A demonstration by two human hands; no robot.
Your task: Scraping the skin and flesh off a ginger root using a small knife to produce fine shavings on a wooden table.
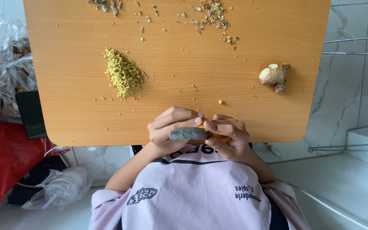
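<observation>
Knife (pixel 188 133) and yellow ginger piece (pixel 220 137) gripped by both hands.

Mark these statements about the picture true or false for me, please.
1. A heap of finely chopped yellow-green bits lies on the light brown wooden tabletop. True.
2. The knobbly beige ginger root lies at the tabletop's left side. False: it lies toward the right side, apart from the heap.
3. The left hand and the right hand meet at the near edge, the left on a flat grey metal blade, the right on a small yellow-orange piece. True.
4. The loose brownish peel scraps lie right beside the hands. False: they are scattered along the far edge.
</observation>
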